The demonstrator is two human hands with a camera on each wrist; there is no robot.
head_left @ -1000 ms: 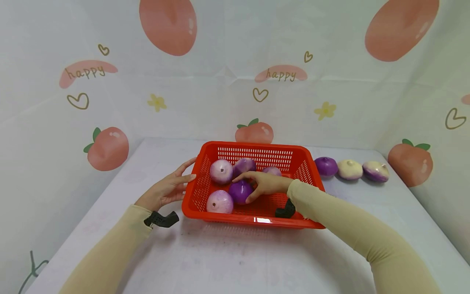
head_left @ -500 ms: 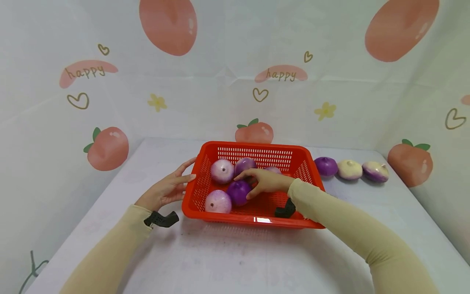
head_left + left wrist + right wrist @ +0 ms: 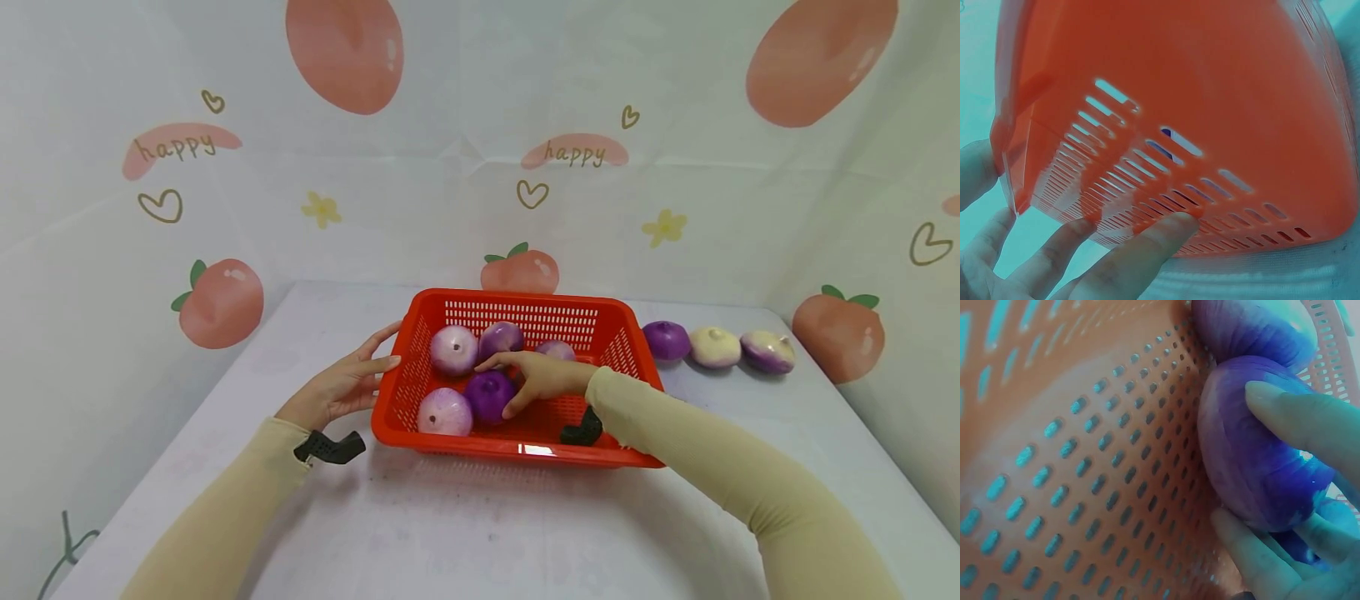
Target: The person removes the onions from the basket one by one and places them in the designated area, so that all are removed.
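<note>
A red perforated plastic basket (image 3: pixel 517 448) sits on the table with several onions in it. Inside it, my right hand (image 3: pixel 546 377) has its thumb and fingers curled round a dark purple onion (image 3: pixel 486 400), which rests low in the basket. The right wrist view shows the thumb on one side of this onion (image 3: pixel 1260 450) and fingers on the other. Two pale purple onions (image 3: pixel 446 412) lie to its left, and two more onions (image 3: pixel 501 338) lie behind. My left hand (image 3: pixel 337 387) touches the basket's left side, its fairly straight fingertips (image 3: pixel 1175 228) against the outer slotted wall.
Outside the basket on the right, a dark purple onion (image 3: pixel 666 340), a cream onion (image 3: pixel 714 347) and a cream-and-purple onion (image 3: pixel 767 351) stand in a row on the white table (image 3: pixel 465 533). A printed cloth (image 3: pixel 420 208) hangs behind.
The dark purple onion has turned so that its tip shows on top, and has shifted slightly left. The front pale onion has moved a little left. My left hand stays put.
</note>
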